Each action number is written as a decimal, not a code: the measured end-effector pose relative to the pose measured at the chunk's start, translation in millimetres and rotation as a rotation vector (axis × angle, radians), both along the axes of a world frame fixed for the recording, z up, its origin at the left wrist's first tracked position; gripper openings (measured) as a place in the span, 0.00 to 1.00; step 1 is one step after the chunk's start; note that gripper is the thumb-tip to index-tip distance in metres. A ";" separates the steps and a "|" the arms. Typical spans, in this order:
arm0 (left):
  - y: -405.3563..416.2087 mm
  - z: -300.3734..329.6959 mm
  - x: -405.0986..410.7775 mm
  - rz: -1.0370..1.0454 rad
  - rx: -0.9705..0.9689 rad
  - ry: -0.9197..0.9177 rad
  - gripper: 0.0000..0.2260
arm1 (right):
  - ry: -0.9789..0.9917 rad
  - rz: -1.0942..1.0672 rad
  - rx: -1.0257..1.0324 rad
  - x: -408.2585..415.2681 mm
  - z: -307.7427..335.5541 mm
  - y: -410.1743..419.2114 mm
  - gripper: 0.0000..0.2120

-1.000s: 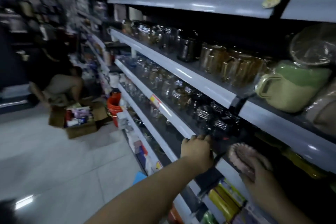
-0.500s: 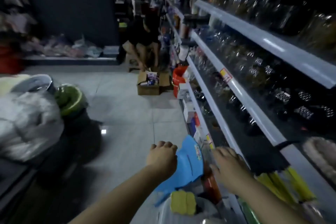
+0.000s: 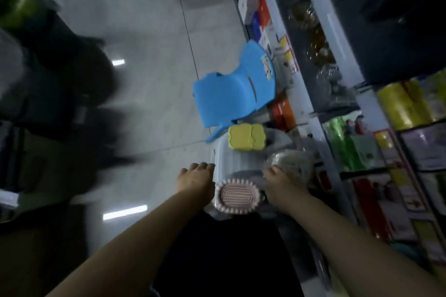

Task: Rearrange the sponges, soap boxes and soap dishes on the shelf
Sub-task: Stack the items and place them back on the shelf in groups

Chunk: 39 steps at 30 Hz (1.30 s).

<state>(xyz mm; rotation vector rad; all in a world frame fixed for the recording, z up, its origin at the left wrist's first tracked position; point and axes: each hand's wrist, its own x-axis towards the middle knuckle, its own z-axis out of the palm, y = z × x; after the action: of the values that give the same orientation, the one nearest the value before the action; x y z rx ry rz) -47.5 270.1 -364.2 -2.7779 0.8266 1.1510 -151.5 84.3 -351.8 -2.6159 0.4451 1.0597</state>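
Fingers of the left hand [image 3: 196,179] curl loosely downward and hold nothing, hanging just left of a pale plastic bin [image 3: 225,155]; the right hand [image 3: 281,182] bends its fingers [image 3: 270,171] onto a clear-wrapped bundle [image 3: 289,164], though blur hides whether it truly grips it. To the right, the shelf unit [image 3: 321,128] runs up the frame with pale rails, carrying jars, yellow rolls [image 3: 407,103], green packets [image 3: 345,147] and boxed goods. On the grey tiled floor [image 3: 149,55] stands a blue plastic stool [image 3: 231,101], close against the shelf's lower edge. Just below it the bin holds a yellow sponge [image 3: 246,137] at its far end. Between the two wrists lies a pink oval soap dish [image 3: 237,196] with a ribbed tray and scalloped rim, apparently resting at the bin's near end, touching neither hand as far as I can tell
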 end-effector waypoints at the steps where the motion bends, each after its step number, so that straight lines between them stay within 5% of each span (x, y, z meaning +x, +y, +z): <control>1: 1.6 -13.6 -4.4 -0.002 0.024 0.030 0.23 | 0.037 -0.019 0.024 -3.9 -11.6 3.5 0.20; 10: 8.5 -114.4 -47.9 -0.066 0.190 0.195 0.44 | 0.229 -0.288 0.038 -33.0 -115.8 28.5 0.27; 16: 1.4 -119.4 -53.1 0.108 0.106 0.115 0.29 | 0.098 -0.433 0.139 -44.0 -126.3 35.6 0.36; 22: -9.0 -23.1 -8.2 0.146 -0.015 0.139 0.36 | -0.234 -0.589 0.318 -24.1 -44.8 14.7 0.33; 27: -52.5 88.8 51.2 0.200 -0.400 0.115 0.38 | -0.539 -0.605 0.320 7.3 69.0 -36.5 0.40; 31: -113.1 176.7 86.6 0.046 -0.657 0.040 0.32 | -0.815 -0.679 0.258 15.7 163.4 -80.7 0.40; 39: -256.4 276.6 114.7 -0.389 -0.870 0.039 0.30 | -1.174 -0.933 0.003 -7.9 262.9 -147.1 0.39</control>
<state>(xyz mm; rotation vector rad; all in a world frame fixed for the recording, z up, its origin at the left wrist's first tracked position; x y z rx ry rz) 67.1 13.7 -87.6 -2.9040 2.1871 0.9087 -159.4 -62.9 -88.9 -2.0625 1.0945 -0.7136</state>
